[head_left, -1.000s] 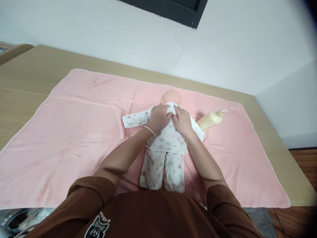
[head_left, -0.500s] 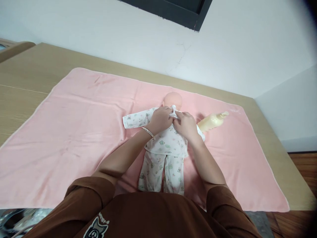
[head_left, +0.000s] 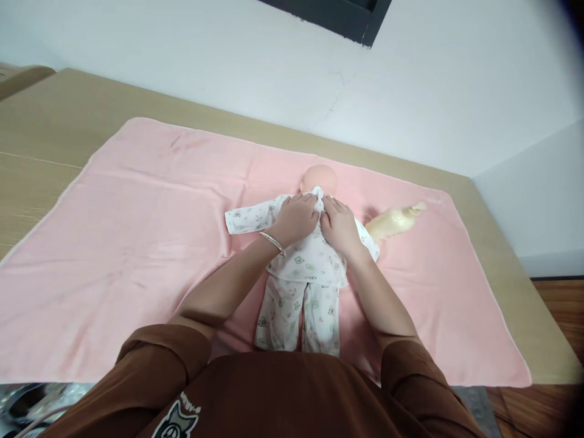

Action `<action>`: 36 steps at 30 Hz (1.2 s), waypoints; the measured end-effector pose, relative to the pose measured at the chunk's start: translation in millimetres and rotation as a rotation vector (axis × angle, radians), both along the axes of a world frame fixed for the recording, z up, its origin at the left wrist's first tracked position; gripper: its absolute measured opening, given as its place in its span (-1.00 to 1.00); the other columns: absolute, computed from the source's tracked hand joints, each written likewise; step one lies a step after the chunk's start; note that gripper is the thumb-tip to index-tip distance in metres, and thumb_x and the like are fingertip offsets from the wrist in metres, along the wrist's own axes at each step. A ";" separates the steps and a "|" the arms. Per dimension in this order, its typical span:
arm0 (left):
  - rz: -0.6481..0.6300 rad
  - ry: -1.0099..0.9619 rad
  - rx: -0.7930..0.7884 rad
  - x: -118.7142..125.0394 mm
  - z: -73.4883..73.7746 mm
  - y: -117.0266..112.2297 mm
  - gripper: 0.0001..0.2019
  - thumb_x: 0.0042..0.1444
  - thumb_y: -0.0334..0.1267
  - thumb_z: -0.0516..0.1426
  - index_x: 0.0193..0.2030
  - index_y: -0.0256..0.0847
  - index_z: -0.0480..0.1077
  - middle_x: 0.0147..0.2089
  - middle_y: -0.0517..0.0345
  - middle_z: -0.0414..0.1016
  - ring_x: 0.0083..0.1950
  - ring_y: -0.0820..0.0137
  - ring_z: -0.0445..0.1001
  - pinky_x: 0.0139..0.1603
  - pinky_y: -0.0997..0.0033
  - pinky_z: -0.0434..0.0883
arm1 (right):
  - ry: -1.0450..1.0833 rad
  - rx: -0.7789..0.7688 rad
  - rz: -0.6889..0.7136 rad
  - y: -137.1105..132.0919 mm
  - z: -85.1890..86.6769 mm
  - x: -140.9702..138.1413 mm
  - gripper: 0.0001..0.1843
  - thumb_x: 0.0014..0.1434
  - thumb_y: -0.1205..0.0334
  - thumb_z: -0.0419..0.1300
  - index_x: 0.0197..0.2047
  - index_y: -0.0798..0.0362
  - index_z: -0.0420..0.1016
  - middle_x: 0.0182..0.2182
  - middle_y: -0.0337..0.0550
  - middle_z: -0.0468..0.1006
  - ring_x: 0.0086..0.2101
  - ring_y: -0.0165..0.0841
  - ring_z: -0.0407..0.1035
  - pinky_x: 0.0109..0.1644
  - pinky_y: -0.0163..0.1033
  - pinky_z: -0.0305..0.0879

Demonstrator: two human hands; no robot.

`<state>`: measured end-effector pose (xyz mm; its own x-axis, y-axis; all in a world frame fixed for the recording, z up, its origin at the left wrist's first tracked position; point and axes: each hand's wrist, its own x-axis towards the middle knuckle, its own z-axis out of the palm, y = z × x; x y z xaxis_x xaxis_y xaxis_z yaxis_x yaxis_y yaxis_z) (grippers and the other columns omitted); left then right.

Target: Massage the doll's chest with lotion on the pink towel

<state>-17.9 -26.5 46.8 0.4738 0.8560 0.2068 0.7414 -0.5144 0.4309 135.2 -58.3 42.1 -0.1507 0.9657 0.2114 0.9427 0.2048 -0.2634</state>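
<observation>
A baby doll (head_left: 320,176) lies on its back with its head toward the wall, dressed in a white printed top (head_left: 305,263) and matching trousers (head_left: 279,310). My left hand (head_left: 297,218) rests flat on the left side of the top's chest, fingers stretched toward the collar. On the other side of the front opening, my right hand (head_left: 340,224) lies flat too, fingertips near the neck. White cloth at the collar (head_left: 318,193) shows between my hands. One sleeve (head_left: 253,217) stretches out to the left; the other is partly hidden by my right arm.
A pink blanket (head_left: 150,243) covers much of the wooden table (head_left: 91,100). A pale yellow pump bottle (head_left: 393,223) lies on its side right of the doll. The white wall (head_left: 191,55) borders the far edge, with a dark frame (head_left: 347,24) above.
My fingers were pinched at the doll's collar; now they have let go and lie flatter on the chest to each side. The camera view has shifted slightly.
</observation>
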 end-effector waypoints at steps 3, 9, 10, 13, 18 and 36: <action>-0.043 0.039 0.012 -3.0 10.1 -8.0 -0.74 0.29 -0.35 -0.02 0.03 -0.26 0.40 0.10 -0.09 0.52 0.18 0.15 0.44 0.25 0.13 0.35 | -0.058 0.016 0.015 -11.5 9.8 -7.1 -0.55 0.32 0.30 -0.07 0.18 0.14 0.45 0.24 0.07 0.45 0.24 -0.03 0.28 0.32 0.09 0.16; 0.021 0.043 -0.039 -8.0 11.1 -2.5 -0.80 0.29 -0.25 0.04 -0.07 -0.20 0.45 0.05 -0.07 0.54 0.14 0.11 0.47 0.17 0.09 0.41 | -0.058 -0.002 -0.100 -15.0 16.8 -3.6 -0.67 0.35 0.18 -0.03 -0.05 0.03 0.53 -0.08 0.01 0.63 -0.05 -0.07 0.47 0.09 -0.05 0.33; 0.037 0.037 -0.040 -7.7 8.2 0.4 -0.79 0.29 -0.22 0.05 -0.07 -0.20 0.45 0.06 -0.07 0.54 0.15 0.10 0.46 0.19 0.07 0.40 | -0.042 0.001 -0.118 -11.7 14.0 -1.5 -0.65 0.36 0.13 -0.02 0.01 0.05 0.52 -0.06 0.03 0.63 -0.03 -0.06 0.47 0.09 -0.05 0.34; 0.051 0.022 -0.029 -4.3 -1.8 6.7 -0.73 0.31 -0.19 0.04 0.05 -0.21 0.42 0.19 -0.08 0.49 0.26 0.08 0.38 0.30 0.02 0.32 | 0.005 0.016 -0.115 0.5 3.3 4.0 -0.52 0.36 0.08 0.00 0.22 0.14 0.40 0.08 0.10 0.57 0.09 -0.03 0.41 0.18 0.00 0.31; 0.038 0.013 0.031 2.2 -6.4 2.6 -0.64 0.32 -0.28 0.00 0.21 -0.24 0.35 0.31 -0.07 0.41 0.34 0.09 0.31 0.36 -0.01 0.24 | -0.039 -0.028 -0.073 3.5 -0.2 -1.9 -0.43 0.37 0.19 -0.09 0.37 0.21 0.24 0.32 0.15 0.34 0.30 0.00 0.20 0.35 0.15 0.12; 0.090 0.036 -0.023 1.2 -10.1 9.8 -0.58 0.33 -0.23 0.00 0.28 -0.26 0.32 0.28 -0.12 0.39 0.33 0.09 0.30 0.38 0.03 0.21 | -0.060 -0.093 -0.150 5.1 1.6 -4.4 -0.40 0.43 0.08 -0.16 0.42 0.15 0.17 0.38 0.10 0.26 0.32 0.03 0.15 0.35 0.20 0.07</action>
